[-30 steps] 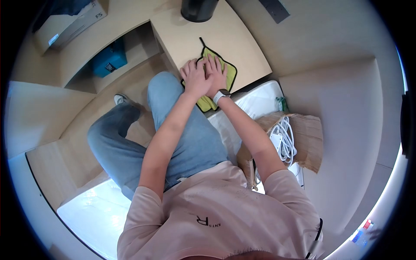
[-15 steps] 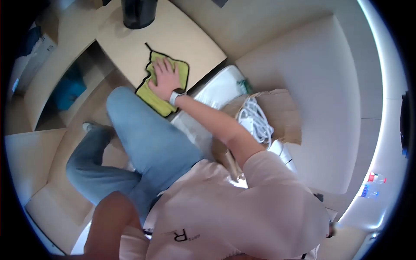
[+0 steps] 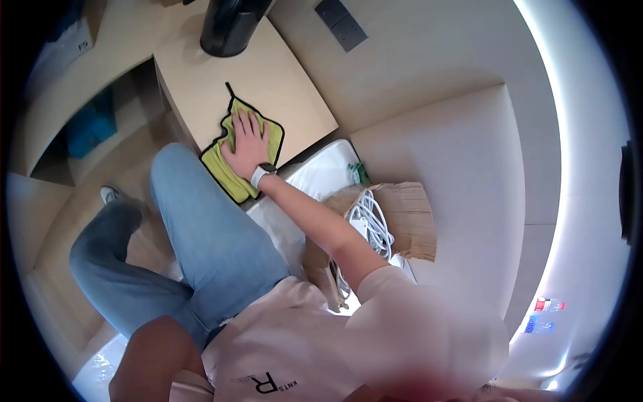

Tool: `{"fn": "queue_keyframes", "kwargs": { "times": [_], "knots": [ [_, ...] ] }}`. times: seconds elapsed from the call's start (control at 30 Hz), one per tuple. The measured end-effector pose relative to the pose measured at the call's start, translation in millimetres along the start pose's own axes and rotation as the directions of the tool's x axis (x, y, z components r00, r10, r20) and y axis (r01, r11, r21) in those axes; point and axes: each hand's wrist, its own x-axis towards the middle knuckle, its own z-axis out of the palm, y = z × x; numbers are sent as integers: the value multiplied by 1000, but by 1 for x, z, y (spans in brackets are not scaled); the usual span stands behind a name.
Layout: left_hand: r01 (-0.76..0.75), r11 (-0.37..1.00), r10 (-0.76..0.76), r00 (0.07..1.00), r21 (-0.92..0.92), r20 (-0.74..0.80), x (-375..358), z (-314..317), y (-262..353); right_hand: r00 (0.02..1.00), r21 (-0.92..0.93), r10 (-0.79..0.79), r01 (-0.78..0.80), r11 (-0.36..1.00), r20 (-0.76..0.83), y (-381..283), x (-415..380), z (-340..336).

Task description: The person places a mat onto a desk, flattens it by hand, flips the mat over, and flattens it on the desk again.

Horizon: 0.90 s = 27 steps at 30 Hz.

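Observation:
My right hand (image 3: 248, 146) lies palm down with fingers spread on a yellow-green cloth (image 3: 231, 179) with black edging. Part of the cloth is hidden beneath the hand. It rests over the near edge of a light wooden tabletop (image 3: 295, 100), and its black loop points away from me. A watch with a pale strap (image 3: 260, 175) is on my right wrist. The left arm shows only partly at the lower left, and my left hand is out of view.
A black cylindrical container (image 3: 231, 30) stands on the tabletop. Right of it, a white lined bin (image 3: 328, 167) and a cardboard box (image 3: 412, 218) with coiled white cable (image 3: 376, 231) sit beside a padded seat (image 3: 469, 181). A blue item (image 3: 90, 127) is on the shelf at left.
The camera view has turned and shifted, so the table, box and seat sit differently in frame. My right hand stays flat on the cloth, with no clear shift across the tabletop.

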Motion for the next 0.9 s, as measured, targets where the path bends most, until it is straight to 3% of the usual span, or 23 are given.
{"fn": "queue_keyframes", "kwargs": {
  "times": [0.4, 0.9],
  "knots": [
    [-21, 983, 27, 999, 180, -29, -19, -10, 1, 1000, -16, -9, 9, 1000, -28, 4, 1, 12],
    [2, 973, 4, 1000, 233, -24, -26, -13, -3, 1000, 22, 5, -5, 1000, -13, -2, 2, 8]
  ]
}}
